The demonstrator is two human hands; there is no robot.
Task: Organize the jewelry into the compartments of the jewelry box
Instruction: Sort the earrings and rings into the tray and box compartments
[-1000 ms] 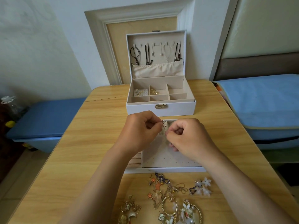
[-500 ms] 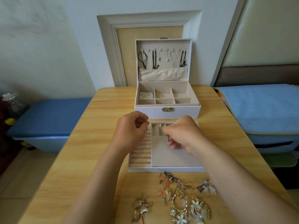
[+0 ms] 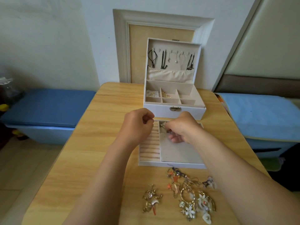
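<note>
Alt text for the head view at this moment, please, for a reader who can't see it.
A person's right hand pinches a small piece of jewelry over the back of a tray lying on a wooden table, the left hand curled beside it. Behind the tray stands an open white jewelry box; loose jewelry lies in front.

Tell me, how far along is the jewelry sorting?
Done: necklaces hang in the jewelry box lid, and small pieces lie in two back compartments. In hand: the right hand pinches an earring over the tray; the left hand is curled beside it. Left: a pile of earrings on the table, so most remains.
</note>
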